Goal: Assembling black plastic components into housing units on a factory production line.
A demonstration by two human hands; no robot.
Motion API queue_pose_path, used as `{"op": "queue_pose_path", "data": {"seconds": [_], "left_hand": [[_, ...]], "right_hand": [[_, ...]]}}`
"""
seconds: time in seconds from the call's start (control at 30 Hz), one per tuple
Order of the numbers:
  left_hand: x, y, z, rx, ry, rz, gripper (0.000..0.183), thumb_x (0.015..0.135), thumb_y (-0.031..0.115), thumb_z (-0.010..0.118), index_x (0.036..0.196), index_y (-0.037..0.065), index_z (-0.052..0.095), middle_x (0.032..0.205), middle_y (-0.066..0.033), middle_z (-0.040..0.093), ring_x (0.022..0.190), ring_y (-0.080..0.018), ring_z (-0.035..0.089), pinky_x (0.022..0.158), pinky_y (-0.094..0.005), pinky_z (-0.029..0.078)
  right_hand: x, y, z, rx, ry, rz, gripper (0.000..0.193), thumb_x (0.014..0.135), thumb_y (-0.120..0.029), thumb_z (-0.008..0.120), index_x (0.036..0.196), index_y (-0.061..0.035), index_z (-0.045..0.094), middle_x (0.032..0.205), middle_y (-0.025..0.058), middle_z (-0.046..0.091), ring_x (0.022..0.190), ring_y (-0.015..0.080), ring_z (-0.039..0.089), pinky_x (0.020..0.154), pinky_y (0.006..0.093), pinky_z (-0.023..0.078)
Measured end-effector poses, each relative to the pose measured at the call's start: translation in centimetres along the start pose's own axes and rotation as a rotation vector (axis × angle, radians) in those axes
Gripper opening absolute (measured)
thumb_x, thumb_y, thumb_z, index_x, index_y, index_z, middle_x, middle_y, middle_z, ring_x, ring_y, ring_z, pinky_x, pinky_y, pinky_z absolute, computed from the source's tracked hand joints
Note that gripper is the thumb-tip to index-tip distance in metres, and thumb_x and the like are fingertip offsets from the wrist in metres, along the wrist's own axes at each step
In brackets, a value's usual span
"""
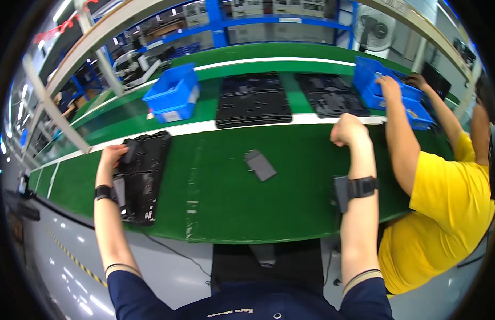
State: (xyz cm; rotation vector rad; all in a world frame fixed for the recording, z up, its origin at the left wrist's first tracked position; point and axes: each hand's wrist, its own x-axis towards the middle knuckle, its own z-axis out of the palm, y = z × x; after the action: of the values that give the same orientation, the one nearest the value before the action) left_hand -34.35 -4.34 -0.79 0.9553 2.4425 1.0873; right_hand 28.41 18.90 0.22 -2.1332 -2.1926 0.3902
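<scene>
Fingers [121, 150] over green bench [226, 197], shelving [219, 36] beyond

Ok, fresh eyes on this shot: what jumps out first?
Probably the bright yellow shirt of the co-worker at the right, whose hands are at the blue bins. Next, the small dark gray block lying alone mid-table on the green surface. Then the black panel on the left, with the left hand at its far end.

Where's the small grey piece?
Head view: the small grey piece lies mid-picture on the green tabletop, between the black panel at left and the right hand.
</scene>
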Motion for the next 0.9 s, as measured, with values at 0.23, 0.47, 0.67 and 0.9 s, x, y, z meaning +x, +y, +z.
{"op": "queue_pose_path", "data": {"seconds": [0.23,0.47,0.67,0.9], "left_hand": [[0.1,-1.3,0.7,0.069,-0.005,0.03,0.029,0.07,0.028,0.073,0.094,0.012,0.068,0.063,0.0024,0.059,0.044,-0.0085,0.044,0.042,-0.027,0.036],[-2.0,3.2,1.6,0.269,0.441,0.245,0.03,0.072,0.016,0.065,0.101,0.008,0.066,0.095,-0.013,0.066,0.09,-0.0223,0.063,0.083,-0.0325,0.047],[-11.9,13.4,11.1,0.152,0.019,0.691,0.031,0.07,0.021,0.069,0.095,0.003,0.066,0.085,-0.0135,0.066,0.076,-0.0224,0.065,0.072,-0.0315,0.05],[-20.5,18.1,21.8,0.155,-0.396,0.782,0.066,0.059,0.046,0.077,0.099,-0.003,0.06,0.086,-0.0144,0.057,0.078,-0.0224,0.057,0.071,-0.0317,0.048]], "right_hand": [[0.2,-0.5,1.1,0.024,0.021,-0.019,0.049,0.056,-0.017,0.076,0.1,-0.0023,0.06,0.096,0.0161,0.064,0.095,0.0276,0.061,0.082,0.0363,0.049],[-0.8,-4.1,3.4,-0.167,0.352,-0.083,0.021,0.068,-0.001,0.064,0.089,-0.0011,0.063,0.094,0.0182,0.064,0.091,0.0297,0.062,0.078,0.0381,0.051],[-2.3,-3.8,1.9,0.096,0.14,-0.337,0.008,0.058,-0.006,0.069,0.065,-0.004,0.065,0.072,0.0134,0.066,0.072,0.0287,0.065,0.069,0.035,0.052],[-4.7,-6.6,2.4,0.718,-0.14,-0.671,0.012,0.054,-0.007,0.07,0.063,-0.0015,0.065,0.057,0.0066,0.06,0.057,0.0112,0.057,0.055,0.0256,0.046]]}}
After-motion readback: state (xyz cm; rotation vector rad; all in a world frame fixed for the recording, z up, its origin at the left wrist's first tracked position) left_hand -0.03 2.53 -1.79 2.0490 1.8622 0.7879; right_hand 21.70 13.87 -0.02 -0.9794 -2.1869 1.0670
